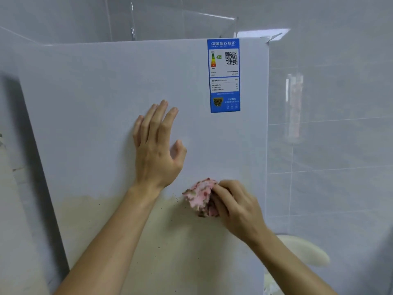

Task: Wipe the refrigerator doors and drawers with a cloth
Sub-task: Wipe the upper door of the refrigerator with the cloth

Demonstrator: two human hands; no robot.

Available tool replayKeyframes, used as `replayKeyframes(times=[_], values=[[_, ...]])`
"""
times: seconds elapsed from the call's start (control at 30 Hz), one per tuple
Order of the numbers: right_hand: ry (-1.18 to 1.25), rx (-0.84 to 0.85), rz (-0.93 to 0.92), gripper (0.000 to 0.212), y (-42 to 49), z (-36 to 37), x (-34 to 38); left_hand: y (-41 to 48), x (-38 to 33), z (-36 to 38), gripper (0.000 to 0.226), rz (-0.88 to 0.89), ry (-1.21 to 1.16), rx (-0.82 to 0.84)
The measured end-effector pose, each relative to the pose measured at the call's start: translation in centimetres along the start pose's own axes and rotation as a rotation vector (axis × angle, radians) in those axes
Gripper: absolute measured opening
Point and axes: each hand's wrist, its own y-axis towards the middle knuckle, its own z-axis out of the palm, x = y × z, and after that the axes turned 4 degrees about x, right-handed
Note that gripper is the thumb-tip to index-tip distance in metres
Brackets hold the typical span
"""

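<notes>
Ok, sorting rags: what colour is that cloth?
The cloth is pink with dark blotches; head view.

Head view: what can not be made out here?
In the head view:
Too small: print on the blue label.
Hidden: part of the cloth, under the right hand.
Cut off by the bottom edge: the refrigerator door.
Blurred: pale object lower right, partly behind the forearm.

I see the white refrigerator door [95, 103] standing upright, its lower part smeared yellowish-brown and dotted with dark specks. The cloth [200, 196] (pink, blotched with grime) is bunched up against the door, right of middle, where clean meets dirty.
</notes>
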Motion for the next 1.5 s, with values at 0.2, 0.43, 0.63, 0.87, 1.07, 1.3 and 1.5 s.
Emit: replayKeyframes(times=[0.2,0.43,0.63,0.87,1.07,1.3,1.5], values=[[-0.04,-0.288,0.22,0.021,14.1,-3.2,-2.9,-0.1,1.4,-1.2,0.064,-0.019,0.048,-0.001],[0.01,-0.254,0.174,0.015,7.8,1.3,1.4,-1.0,2.7,-2.4,0.054,-0.073,0.079,0.029],[0.121,0.018,-0.001,0.01,0.8,2.7,3.7,-2.5,3.7,-3.1,0.055,-0.072,0.118,0.079],[0.057,-0.241,0.219,0.014,13.4,0.0,2.6,-3.0,6.0,-4.2,0.057,-0.113,0.138,0.043],[0.093,-0.38,0.245,0.009,18.0,3.2,5.1,-3.4,9.4,-6.0,0.06,-0.133,0.162,0.023],[0.168,-0.039,0.03,0.009,2.6,8.3,11.0,-4.7,12.1,-7.7,0.056,-0.128,0.157,0.073],[0.113,-0.063,-0.02,0.006,7.9,6.5,9.9,-4.7,14.2,-8.8,0.055,-0.107,0.172,0.072]])
